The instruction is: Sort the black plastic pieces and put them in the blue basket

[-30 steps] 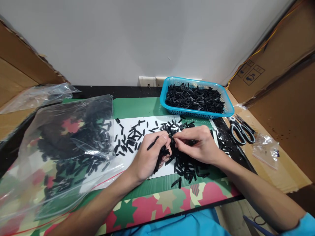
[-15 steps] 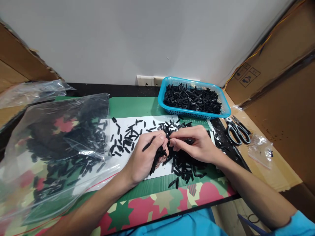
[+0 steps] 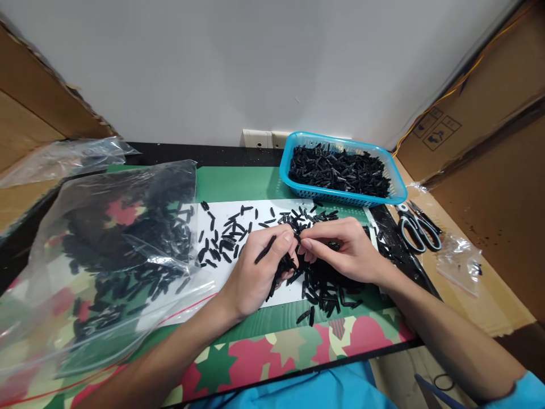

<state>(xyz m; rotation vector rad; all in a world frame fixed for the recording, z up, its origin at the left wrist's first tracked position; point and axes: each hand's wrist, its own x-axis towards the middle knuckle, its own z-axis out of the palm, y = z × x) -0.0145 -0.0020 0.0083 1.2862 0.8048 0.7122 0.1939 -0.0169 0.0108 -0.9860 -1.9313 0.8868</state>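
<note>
Pieces of black material [image 3: 284, 266] sit bunched in the left hand [image 3: 259, 270], whose fingers curl round them, some ends poking out past the thumb. The right hand [image 3: 355, 247] is close beside it, thumb and forefinger near the left fingertips; whether it pinches a piece, I cannot tell. More pieces lie scattered on a white sheet [image 3: 219, 275] and heaped beneath the right hand. Behind, a blue basket [image 3: 340, 197] holds many more; scissors [image 3: 419, 232] lie to the right.

The big clear bag [image 3: 147, 253] runs off the left edge, the right hand [image 3: 347, 250] hides some of the black pile [image 3: 327, 292], and whether it pinches anything is too small to tell
</note>
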